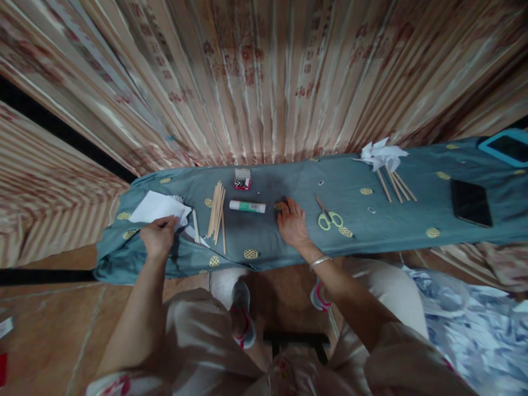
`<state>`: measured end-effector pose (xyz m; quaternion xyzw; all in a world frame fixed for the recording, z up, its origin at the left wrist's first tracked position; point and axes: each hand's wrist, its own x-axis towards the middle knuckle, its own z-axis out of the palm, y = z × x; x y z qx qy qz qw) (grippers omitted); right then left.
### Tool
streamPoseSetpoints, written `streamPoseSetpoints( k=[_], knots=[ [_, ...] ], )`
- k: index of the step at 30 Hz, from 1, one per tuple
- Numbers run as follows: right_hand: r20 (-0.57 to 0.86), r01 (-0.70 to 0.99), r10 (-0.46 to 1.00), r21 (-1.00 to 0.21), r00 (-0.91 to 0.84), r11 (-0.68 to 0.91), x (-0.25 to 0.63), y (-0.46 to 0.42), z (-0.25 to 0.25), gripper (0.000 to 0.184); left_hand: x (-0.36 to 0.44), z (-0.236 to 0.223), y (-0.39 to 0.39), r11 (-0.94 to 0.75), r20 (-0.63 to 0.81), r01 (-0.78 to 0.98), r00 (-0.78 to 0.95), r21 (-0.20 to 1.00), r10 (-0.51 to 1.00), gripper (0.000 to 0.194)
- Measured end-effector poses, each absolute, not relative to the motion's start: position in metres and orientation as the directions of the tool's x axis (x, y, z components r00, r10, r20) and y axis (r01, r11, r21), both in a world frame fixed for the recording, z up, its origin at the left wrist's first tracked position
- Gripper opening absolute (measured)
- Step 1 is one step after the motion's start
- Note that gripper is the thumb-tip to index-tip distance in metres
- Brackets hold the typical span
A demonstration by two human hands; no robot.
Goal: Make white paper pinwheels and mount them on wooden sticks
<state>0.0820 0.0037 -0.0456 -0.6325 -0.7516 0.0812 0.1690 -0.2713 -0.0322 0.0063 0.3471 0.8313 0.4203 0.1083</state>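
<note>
At the left of the table, my left hand (158, 236) is closed with fingertips pinched at the lower right edge of a white paper sheet (155, 208), which lies over other papers. My right hand (292, 223) lies on the cloth with fingers stretched out, holding nothing. Between the hands are a bundle of wooden sticks (216, 212), a white and green glue stick (247, 207) and a small open red box (242, 182) of small dark pieces. Scissors (327, 214) with yellow-green handles lie right of my right hand.
A green-grey cloth (272, 247) with pineapple patterns covers the narrow table. Farther right are paper pinwheels (381, 155) on sticks, a dark phone (471, 202) and a blue-framed device (507, 147). A curtain (264, 99) hangs behind. A bag (474, 330) of white-blue pieces stands at lower right.
</note>
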Motion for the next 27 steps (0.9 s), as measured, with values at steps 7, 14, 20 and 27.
streamPoseSetpoints(
  k=[7, 14, 20, 27],
  knots=[
    [0.188, 0.916, 0.972, -0.35, -0.139, 0.198, 0.0824, 0.004, -0.0498, 0.045, -0.2684, 0.0108, -0.0269, 0.389, 0.057, 0.361, -0.791, 0.847, 0.61, 0.01],
    [0.176, 0.918, 0.975, -0.346, -0.139, 0.193, 0.0816, 0.0036, -0.0478, 0.046, -0.2675, 0.0108, -0.0293, 0.373, 0.06, 0.35, -0.793, 0.86, 0.607, 0.014],
    [0.182, 0.918, 0.973, -0.346, -0.138, 0.195, 0.0817, 0.0035, -0.0481, 0.045, -0.2683, 0.0137, -0.033, 0.36, 0.055, 0.37, -0.759, 0.856, 0.649, 0.007],
    [0.178, 0.918, 0.974, -0.345, -0.143, 0.198, 0.0824, 0.0039, -0.0483, 0.046, -0.2653, 0.0135, -0.0315, 0.352, 0.033, 0.348, -0.749, 0.869, 0.661, 0.007]
  ],
)
